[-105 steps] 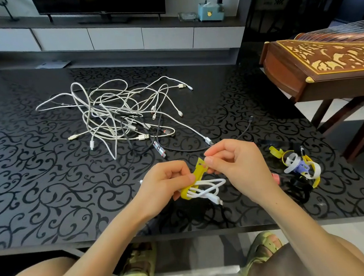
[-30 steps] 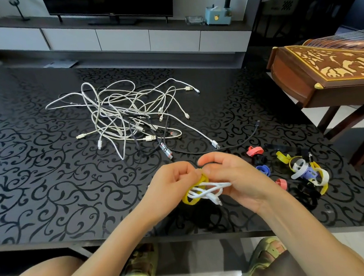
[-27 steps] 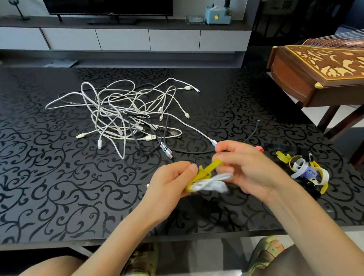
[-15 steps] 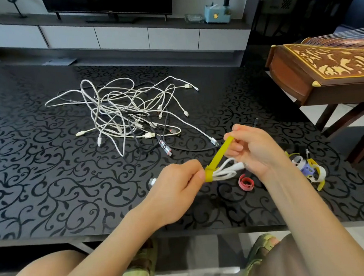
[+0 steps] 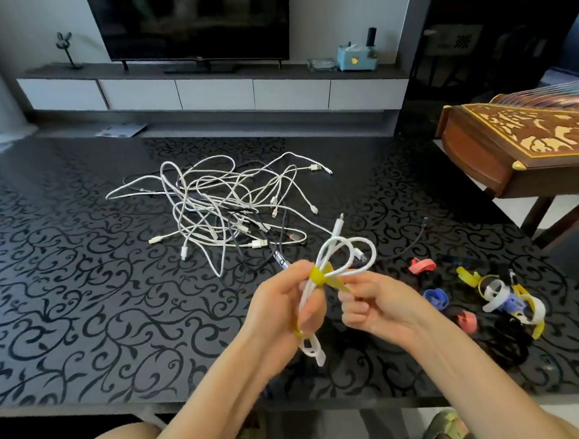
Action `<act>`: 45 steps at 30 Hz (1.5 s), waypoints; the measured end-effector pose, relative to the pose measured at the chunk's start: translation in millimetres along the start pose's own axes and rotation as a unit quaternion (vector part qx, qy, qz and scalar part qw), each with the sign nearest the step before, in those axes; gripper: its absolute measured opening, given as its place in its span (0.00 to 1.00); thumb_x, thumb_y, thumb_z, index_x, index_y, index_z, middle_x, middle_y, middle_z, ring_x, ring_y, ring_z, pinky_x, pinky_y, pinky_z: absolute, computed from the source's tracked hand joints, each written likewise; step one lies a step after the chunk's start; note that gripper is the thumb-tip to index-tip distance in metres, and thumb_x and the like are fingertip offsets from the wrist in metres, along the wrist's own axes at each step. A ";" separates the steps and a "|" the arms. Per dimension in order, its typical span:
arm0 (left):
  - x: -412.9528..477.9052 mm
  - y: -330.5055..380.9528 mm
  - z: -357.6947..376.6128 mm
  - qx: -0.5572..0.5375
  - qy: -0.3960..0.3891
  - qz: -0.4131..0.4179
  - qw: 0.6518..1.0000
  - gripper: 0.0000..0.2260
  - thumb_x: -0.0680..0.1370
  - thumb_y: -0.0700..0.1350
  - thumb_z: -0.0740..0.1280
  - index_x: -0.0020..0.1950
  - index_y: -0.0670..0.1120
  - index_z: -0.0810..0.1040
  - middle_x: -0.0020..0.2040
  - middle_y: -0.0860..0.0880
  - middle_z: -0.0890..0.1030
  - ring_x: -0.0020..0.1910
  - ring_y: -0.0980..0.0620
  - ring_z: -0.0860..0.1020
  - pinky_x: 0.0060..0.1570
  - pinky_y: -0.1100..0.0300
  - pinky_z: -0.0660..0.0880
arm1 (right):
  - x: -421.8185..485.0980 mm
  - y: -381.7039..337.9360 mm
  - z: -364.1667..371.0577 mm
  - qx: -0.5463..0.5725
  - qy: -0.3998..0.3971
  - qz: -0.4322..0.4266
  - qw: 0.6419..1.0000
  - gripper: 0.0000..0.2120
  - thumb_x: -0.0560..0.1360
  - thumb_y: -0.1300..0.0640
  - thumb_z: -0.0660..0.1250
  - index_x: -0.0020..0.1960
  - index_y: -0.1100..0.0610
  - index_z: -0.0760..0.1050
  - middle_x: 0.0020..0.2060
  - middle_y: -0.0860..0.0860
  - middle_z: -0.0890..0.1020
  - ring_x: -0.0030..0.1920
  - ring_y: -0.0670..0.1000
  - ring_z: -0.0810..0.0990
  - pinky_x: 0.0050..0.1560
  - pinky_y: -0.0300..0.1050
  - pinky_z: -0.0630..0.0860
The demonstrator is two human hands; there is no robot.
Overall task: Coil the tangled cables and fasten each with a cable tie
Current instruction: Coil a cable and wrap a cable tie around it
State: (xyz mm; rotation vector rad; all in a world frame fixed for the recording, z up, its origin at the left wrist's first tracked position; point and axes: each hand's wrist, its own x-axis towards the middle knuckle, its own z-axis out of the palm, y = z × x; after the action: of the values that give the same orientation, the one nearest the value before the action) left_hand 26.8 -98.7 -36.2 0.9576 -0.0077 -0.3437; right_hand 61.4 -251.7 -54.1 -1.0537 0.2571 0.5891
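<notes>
1. The left hand (image 5: 280,309) is raised over the near table edge, its fingers curled round the coil (image 5: 372,252), a smooth white cable folded into loops and held in the air.
2. The right hand (image 5: 380,307), fingers bent, pinches the flat tail of the yellow tie (image 5: 317,275), which wraps the coil's middle.
3. Soft coloured ties (image 5: 502,298) lie at the right on the glossy black table (image 5: 64,303), which has a scroll pattern.
4. Farther away lies the tangle (image 5: 225,206) of thin cables.

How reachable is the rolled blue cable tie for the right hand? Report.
Likely yes, once freed: right hand pinches the yellow strap tie; rolled blue cable tie lies uncovered beside it.
</notes>
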 end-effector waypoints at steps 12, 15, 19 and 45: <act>8.3 3.7 -2.6 0.018 -0.001 -0.026 0.999 0.12 0.73 0.44 0.61 0.33 0.42 0.78 0.24 0.48 0.65 0.21 0.55 0.60 0.23 0.65 0.55 | -38.0 -9.7 20.8 -0.331 0.070 -0.217 0.916 0.22 0.75 0.72 0.53 0.41 0.56 0.83 0.40 0.52 0.86 0.45 0.49 0.83 0.50 0.43 0.78; 7.5 -1.1 0.4 0.099 0.018 0.000 0.995 0.15 0.76 0.44 0.59 0.36 0.45 0.83 0.24 0.49 0.65 0.28 0.52 0.62 0.30 0.62 0.57 | -45.7 -12.1 27.3 -0.247 -0.007 -0.202 0.948 0.13 0.74 0.64 0.58 0.47 0.62 0.82 0.42 0.59 0.85 0.46 0.56 0.84 0.49 0.49 0.80; 7.9 -0.9 3.0 0.149 0.043 0.036 0.987 0.10 0.76 0.44 0.61 0.35 0.43 0.71 0.22 0.49 0.66 0.29 0.47 0.64 0.36 0.58 0.63 | -49.3 -16.2 23.4 -0.239 -0.042 -0.165 0.956 0.11 0.73 0.58 0.68 0.50 0.65 0.80 0.41 0.59 0.84 0.41 0.53 0.83 0.41 0.47 0.80; 5.5 13.6 3.8 0.337 -0.080 0.068 0.936 0.07 0.81 0.39 0.59 0.51 0.43 0.77 0.43 0.46 0.84 0.45 0.43 0.83 0.50 0.50 0.80 | -44.9 -12.0 29.3 -0.309 0.050 -0.224 0.923 0.12 0.75 0.68 0.58 0.34 0.62 0.68 0.23 0.51 0.67 0.23 0.45 0.66 0.26 0.36 0.66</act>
State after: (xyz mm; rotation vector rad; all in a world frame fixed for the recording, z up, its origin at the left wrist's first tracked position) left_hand 35.3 -96.2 -23.9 1.5982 -0.3600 -0.2932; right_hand 29.2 -245.4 -10.0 -1.6969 -0.1005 0.1927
